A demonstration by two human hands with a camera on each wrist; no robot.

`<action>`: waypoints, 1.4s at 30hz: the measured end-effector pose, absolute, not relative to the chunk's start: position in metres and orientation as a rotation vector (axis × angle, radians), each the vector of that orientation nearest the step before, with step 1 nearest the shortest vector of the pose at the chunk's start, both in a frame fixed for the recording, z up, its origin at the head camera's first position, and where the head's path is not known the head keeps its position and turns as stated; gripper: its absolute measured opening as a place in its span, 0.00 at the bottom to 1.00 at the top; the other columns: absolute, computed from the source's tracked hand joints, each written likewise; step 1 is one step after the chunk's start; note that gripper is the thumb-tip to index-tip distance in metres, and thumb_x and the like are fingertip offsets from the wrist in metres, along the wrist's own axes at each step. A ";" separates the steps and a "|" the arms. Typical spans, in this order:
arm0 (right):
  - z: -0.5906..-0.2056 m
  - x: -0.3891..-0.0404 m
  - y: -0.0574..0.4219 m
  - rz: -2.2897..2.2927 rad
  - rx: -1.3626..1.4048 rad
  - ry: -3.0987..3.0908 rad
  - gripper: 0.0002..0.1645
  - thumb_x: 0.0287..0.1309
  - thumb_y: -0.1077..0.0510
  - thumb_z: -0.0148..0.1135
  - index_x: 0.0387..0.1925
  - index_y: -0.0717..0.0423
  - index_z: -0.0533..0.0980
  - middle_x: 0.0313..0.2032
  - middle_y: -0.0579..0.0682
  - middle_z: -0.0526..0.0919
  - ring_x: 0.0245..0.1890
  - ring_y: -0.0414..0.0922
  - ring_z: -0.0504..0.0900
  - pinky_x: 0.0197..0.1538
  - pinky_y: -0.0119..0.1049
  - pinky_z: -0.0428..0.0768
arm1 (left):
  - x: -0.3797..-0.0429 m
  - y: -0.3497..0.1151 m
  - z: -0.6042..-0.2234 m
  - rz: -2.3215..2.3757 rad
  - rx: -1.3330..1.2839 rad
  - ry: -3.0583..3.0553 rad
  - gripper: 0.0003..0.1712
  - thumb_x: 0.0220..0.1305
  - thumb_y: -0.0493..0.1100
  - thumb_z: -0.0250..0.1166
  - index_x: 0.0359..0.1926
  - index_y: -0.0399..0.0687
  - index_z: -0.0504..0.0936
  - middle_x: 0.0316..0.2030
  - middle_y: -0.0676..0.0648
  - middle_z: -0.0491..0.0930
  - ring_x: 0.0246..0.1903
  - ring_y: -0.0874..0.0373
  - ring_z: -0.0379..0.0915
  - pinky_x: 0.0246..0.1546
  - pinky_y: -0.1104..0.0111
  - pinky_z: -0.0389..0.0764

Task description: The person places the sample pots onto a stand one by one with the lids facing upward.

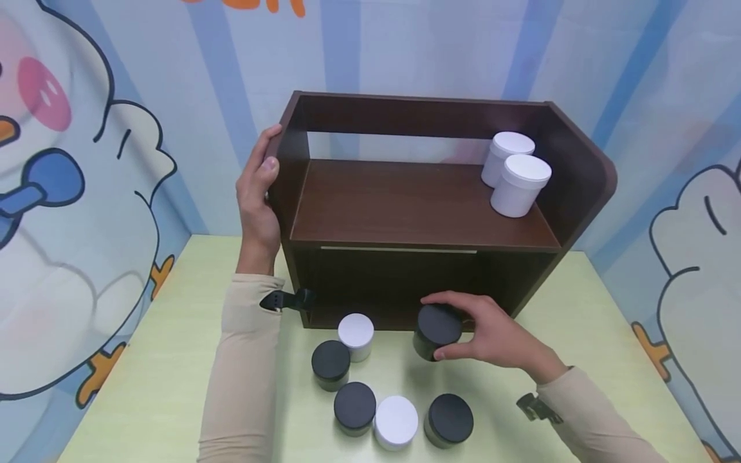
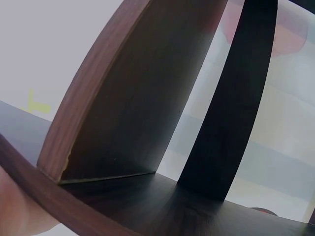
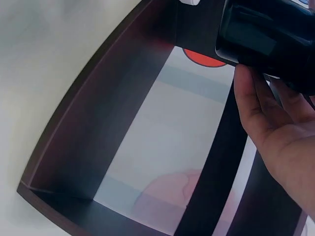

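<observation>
Right hand [image 1: 500, 334]: thumb and fingers curled round the side of 1 black cylindrical jar with a flat black lid [image 1: 437, 328]. The jar is held before the lower compartment [image 1: 399, 283] of the dark-brown, wood-grained shelf unit [image 1: 417, 202], right of the middle of the unit's lower front edge. Its shadow falls on the surface nearby; I cannot tell how far the base clears it.

Left hand [image 1: 257, 193]: thumb and index finger extended, touching the unit's left side panel [image 1: 289, 167] near its upper edge; other fingers hidden.

Shelf unit: stands toward the far edge of the pale yellow-green table [image 1: 579, 308]. On its upper board, by the right side panel, 2 white cylindrical jars with white lids: a rear white jar [image 1: 500, 154] near the back right corner, and a front white jar [image 1: 519, 186] nearer the front right corner. Both upright.

Surface before the unit, 5 upright jars: a white jar [image 1: 356, 334] close to the unit's front left corner; a black jar [image 1: 331, 364] just beside it; then, farther from the unit's front edge, a second black jar [image 1: 355, 408], a second white jar [image 1: 396, 422] just beside that, and a third black jar [image 1: 448, 420] to the right, slightly apart.
</observation>
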State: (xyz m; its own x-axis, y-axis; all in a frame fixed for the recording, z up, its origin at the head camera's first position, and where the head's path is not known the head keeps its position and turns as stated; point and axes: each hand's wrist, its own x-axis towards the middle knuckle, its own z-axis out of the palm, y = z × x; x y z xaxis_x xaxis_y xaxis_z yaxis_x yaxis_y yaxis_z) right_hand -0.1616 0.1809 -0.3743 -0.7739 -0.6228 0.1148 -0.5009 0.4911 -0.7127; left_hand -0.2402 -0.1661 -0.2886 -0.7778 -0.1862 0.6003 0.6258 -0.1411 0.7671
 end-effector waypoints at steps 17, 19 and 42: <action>-0.342 -0.157 0.188 -1.153 -1.088 2.485 0.42 0.46 0.48 0.80 0.64 0.44 0.73 0.54 0.47 0.83 0.47 0.37 0.82 0.48 0.34 0.85 | -0.240 -0.164 -0.290 -1.953 -0.484 -1.604 0.30 0.67 0.51 0.45 0.68 0.56 0.73 0.67 0.45 0.72 0.59 0.48 0.68 0.54 0.63 0.73; -0.337 -0.156 0.188 -1.140 -1.085 2.508 0.42 0.46 0.48 0.80 0.64 0.42 0.73 0.54 0.46 0.83 0.47 0.37 0.82 0.48 0.34 0.84 | -0.240 -0.163 -0.291 -1.947 -0.482 -1.604 0.30 0.68 0.51 0.45 0.69 0.56 0.73 0.67 0.45 0.72 0.60 0.48 0.68 0.54 0.63 0.73; -0.289 -0.157 0.190 -1.026 -1.236 2.508 0.41 0.49 0.50 0.78 0.65 0.43 0.72 0.55 0.44 0.82 0.46 0.37 0.81 0.47 0.34 0.81 | -0.240 -0.163 -0.289 -1.935 -0.459 -1.613 0.30 0.68 0.51 0.45 0.69 0.57 0.73 0.67 0.46 0.73 0.59 0.50 0.69 0.55 0.65 0.72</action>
State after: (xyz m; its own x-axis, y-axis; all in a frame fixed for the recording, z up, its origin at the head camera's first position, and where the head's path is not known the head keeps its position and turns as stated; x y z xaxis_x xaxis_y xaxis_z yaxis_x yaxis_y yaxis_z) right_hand -0.1569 0.1903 -0.2895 -0.6446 -0.7502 0.1473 -0.6383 0.4219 -0.6439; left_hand -0.2397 -0.1635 -0.2893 -0.7770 -0.2078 0.5942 0.6219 -0.1077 0.7756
